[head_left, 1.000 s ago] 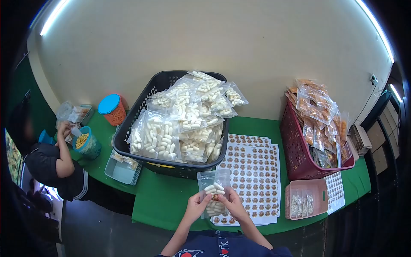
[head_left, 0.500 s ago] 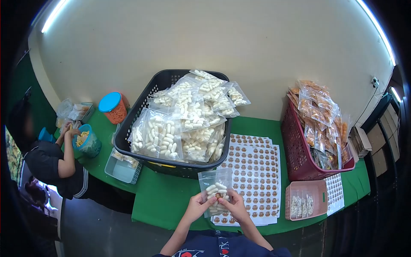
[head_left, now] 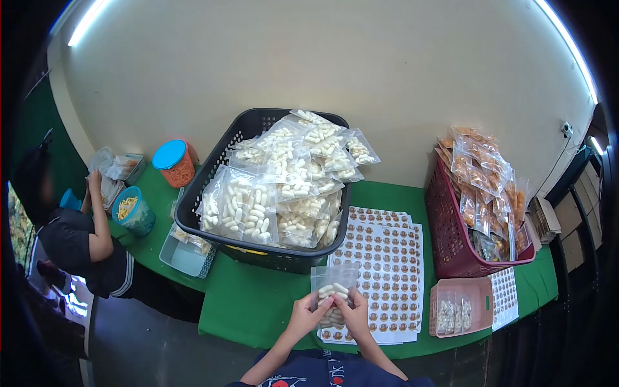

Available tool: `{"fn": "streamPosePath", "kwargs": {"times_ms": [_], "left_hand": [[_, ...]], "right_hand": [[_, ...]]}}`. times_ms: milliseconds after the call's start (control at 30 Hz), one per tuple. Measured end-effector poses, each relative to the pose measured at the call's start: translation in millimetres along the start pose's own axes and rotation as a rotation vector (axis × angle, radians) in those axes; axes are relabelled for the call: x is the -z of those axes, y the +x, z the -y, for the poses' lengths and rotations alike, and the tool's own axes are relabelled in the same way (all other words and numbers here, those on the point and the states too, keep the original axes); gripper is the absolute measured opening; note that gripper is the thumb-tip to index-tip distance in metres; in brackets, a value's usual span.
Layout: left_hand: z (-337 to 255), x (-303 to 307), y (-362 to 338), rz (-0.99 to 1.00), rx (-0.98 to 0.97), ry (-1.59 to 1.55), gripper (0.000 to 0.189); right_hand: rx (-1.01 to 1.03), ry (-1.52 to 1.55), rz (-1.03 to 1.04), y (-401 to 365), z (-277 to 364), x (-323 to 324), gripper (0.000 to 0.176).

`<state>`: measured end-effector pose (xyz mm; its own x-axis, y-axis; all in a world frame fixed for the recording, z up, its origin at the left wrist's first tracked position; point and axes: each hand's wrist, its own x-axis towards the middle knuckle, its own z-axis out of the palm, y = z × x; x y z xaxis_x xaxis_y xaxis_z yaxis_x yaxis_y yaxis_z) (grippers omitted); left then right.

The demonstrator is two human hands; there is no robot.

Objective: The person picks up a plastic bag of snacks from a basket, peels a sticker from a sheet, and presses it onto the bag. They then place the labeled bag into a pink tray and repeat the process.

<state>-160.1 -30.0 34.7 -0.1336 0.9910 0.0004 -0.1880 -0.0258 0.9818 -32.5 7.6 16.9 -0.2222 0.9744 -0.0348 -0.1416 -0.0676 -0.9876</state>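
Near the table's front edge, a clear plastic bag (head_left: 333, 278) of white capsule-shaped pieces hangs between my hands. My left hand (head_left: 304, 317) grips its left side and my right hand (head_left: 355, 315) its right side. Both thumbs meet on the bag's front, covering the spot under them. Just behind and to the right lie sheets of round brown stickers (head_left: 385, 277). Beyond the bag stands a black basket (head_left: 258, 257) heaped with similar filled bags (head_left: 293, 158).
A maroon basket (head_left: 445, 238) of orange-snack bags stands right, behind a pink tray (head_left: 487, 306) with small bags. At left are a light-blue tray (head_left: 177, 258), a blue-lidded tub (head_left: 177, 174) and a tub of yellow pieces (head_left: 143, 222). A co-worker (head_left: 77, 245) stands far left.
My thumbs have come together over the round brown sticker that showed on the bag's front. The bag sits slightly lower and further right. The co-worker's hands have moved off the yellow pieces.
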Motion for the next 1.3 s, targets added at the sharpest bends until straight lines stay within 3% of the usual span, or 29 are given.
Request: {"fn": "streamPosePath", "kwargs": {"times_ms": [200,300,400,467,533,733,900,1233,1300], "left_hand": [[-1.9,5.6,0.9,-0.025,0.028,-0.103,0.025],[-4.4,11.4,3.8,-0.128,-0.348,0.529,0.021],[-5.9,15.6,11.1,-0.250,-0.204,0.078,0.017],[-15.7,19.0,9.0,-0.209,-0.127,-0.029,0.014],[-21.7,18.5,7.3,-0.188,-0.099,-0.097,0.010],[-30.8,9.9,2.9,-0.037,-0.029,-0.037,0.013],[-37.1,8.1,-0.7,-0.071,-0.062,-0.043,0.012],[-28.4,9.6,0.3,-0.089,-0.286,0.174,0.006],[-25.9,10.2,0.8,-0.066,-0.230,0.096,0.006]], "right_hand": [[-0.086,-0.038,0.066,-1.3,9.7,4.0,0.020],[-0.015,0.001,0.080,-4.1,16.5,-2.4,0.019],[0.101,-0.147,0.183,-2.7,4.6,2.1,0.020],[0.082,-0.236,0.296,-3.8,9.8,1.3,0.020],[0.057,-0.131,0.268,-3.9,14.8,-2.8,0.019],[0.127,-0.021,0.251,10.0,44.5,-3.2,0.011],[0.069,0.136,0.186,10.6,49.3,-5.9,0.003],[0.150,0.119,0.196,4.7,43.2,-13.1,0.004],[0.157,0.095,0.236,6.9,40.4,-10.7,0.005]]}}
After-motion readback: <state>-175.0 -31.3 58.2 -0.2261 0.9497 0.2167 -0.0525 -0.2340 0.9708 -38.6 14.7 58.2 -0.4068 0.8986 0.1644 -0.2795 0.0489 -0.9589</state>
